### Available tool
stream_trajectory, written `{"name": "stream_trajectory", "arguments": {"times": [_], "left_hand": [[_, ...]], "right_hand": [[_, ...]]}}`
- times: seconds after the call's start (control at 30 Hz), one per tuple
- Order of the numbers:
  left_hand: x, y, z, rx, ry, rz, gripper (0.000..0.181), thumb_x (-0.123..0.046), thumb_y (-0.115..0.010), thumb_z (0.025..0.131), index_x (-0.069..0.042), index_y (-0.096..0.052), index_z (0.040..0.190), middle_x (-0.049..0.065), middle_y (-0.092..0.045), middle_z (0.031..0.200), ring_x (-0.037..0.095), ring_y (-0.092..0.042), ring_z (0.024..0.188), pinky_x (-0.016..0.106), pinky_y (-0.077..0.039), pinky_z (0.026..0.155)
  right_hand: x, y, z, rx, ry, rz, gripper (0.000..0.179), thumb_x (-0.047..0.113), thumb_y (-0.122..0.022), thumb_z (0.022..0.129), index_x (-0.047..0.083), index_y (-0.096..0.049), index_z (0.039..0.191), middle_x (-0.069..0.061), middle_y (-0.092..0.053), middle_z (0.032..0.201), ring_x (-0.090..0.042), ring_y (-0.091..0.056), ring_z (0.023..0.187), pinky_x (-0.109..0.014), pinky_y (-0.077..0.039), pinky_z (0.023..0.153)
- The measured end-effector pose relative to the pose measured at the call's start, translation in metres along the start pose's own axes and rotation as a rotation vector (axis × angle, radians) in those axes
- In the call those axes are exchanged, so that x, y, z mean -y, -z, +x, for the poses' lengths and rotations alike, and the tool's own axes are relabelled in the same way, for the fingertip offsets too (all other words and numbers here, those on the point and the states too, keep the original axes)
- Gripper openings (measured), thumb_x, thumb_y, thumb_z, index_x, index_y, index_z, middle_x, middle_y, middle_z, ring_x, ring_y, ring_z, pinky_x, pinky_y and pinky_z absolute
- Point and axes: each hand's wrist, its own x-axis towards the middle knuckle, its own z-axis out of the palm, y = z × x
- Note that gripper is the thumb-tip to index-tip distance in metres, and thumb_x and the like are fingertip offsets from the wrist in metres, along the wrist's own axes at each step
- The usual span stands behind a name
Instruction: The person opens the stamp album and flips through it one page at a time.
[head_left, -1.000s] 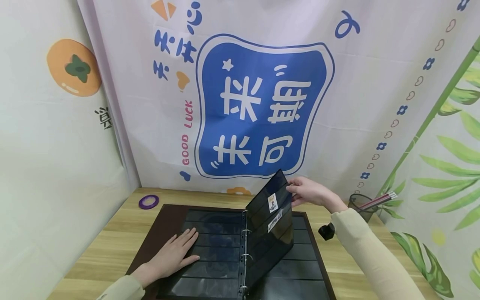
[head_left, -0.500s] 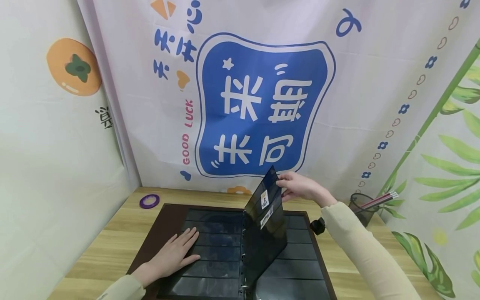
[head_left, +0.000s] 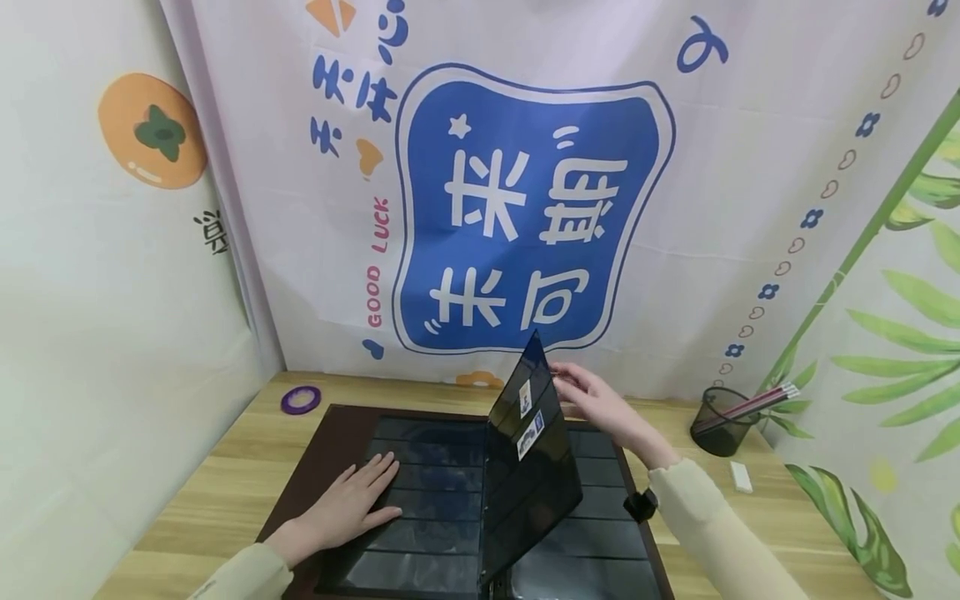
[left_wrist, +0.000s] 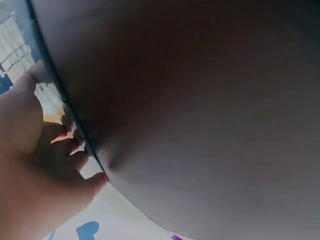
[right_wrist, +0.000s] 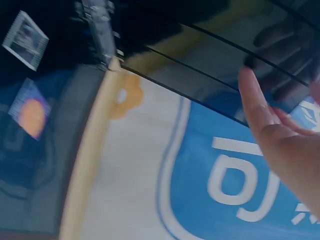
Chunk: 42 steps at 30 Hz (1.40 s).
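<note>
A brown stamp album (head_left: pixel 330 442) lies spread on the table, its black pages divided into strips. One black page (head_left: pixel 551 479) stands raised at the ring spine, with two small stamps (head_left: pixel 531 435) on its left-facing side. My right hand (head_left: pixel 596 404) is behind this page near its upper outer edge, some fingertips hidden in the head view. In the right wrist view, straight fingers (right_wrist: pixel 252 95) touch the glossy page, which reflects them; two perforated-edged stamps (right_wrist: pixel 26 40) show at left. My left hand (head_left: pixel 348 504) rests flat on the left page (head_left: pixel 427 500), fingers spread.
A purple tape roll (head_left: pixel 301 400) lies at the back left of the wooden table (head_left: pixel 202 500). A black mesh cup (head_left: pixel 720 429) with pencils and a white eraser (head_left: pixel 741 477) are at the right. A printed cloth (head_left: pixel 337 233) hangs behind the table.
The raised page has tipped further left. My right hand has gone from pinching its edge to straighter fingers behind it. The eraser now shows beside my right sleeve. My left hand stays put.
</note>
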Motion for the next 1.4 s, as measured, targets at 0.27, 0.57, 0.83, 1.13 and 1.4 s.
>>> {"name": "stream_trajectory", "arguments": {"times": [0.27, 0.57, 0.83, 1.13, 1.4], "left_hand": [[-0.010, 0.018, 0.013, 0.077, 0.053, -0.157, 0.077, -0.049, -0.060, 0.095, 0.004, -0.043, 0.147, 0.027, -0.038, 0.155, 0.046, -0.035, 0.144, 0.070, -0.029, 0.111], [-0.063, 0.062, 0.064, 0.002, 0.047, -0.452, 0.068, -0.046, -0.052, 0.101, 0.001, -0.041, 0.149, 0.023, -0.046, 0.151, 0.040, -0.046, 0.139, 0.056, -0.040, 0.111], [-0.125, 0.101, 0.109, -0.021, 0.064, -0.692, 0.061, -0.047, -0.050, 0.102, -0.008, -0.046, 0.148, 0.012, -0.052, 0.149, 0.031, -0.051, 0.137, 0.051, -0.042, 0.112], [-0.151, 0.109, 0.114, -0.031, 0.017, -0.735, 0.063, -0.044, -0.049, 0.103, -0.004, -0.041, 0.150, 0.016, -0.053, 0.146, 0.031, -0.057, 0.130, 0.049, -0.047, 0.108], [-0.139, 0.115, 0.104, -0.011, 0.017, -0.841, 0.061, -0.033, -0.050, 0.105, -0.002, -0.032, 0.154, 0.020, -0.046, 0.152, 0.034, -0.052, 0.135, 0.047, -0.048, 0.107]], "right_hand": [[-0.029, -0.025, -0.017, 0.042, 0.149, -0.037, 0.070, 0.029, -0.048, 0.106, 0.000, -0.012, 0.159, -0.027, -0.016, 0.163, -0.047, -0.023, 0.149, -0.047, -0.031, 0.120], [-0.035, -0.041, -0.018, 0.044, 0.160, -0.034, 0.082, 0.030, -0.057, 0.101, 0.003, -0.006, 0.160, -0.024, -0.012, 0.165, -0.045, -0.019, 0.151, -0.055, -0.026, 0.119], [-0.028, -0.050, -0.012, 0.071, 0.198, -0.027, 0.082, 0.022, -0.058, 0.100, 0.004, -0.005, 0.160, -0.024, -0.013, 0.165, -0.047, -0.025, 0.149, -0.063, -0.033, 0.114], [-0.020, -0.067, 0.000, 0.095, 0.274, -0.050, 0.085, 0.031, -0.065, 0.096, 0.017, -0.011, 0.161, -0.009, -0.012, 0.168, -0.037, -0.022, 0.153, -0.059, -0.028, 0.118], [-0.019, -0.071, 0.005, 0.057, 0.298, -0.125, 0.083, 0.029, -0.066, 0.096, 0.016, -0.016, 0.161, -0.008, -0.019, 0.167, -0.032, -0.030, 0.151, -0.056, -0.029, 0.119]]}}
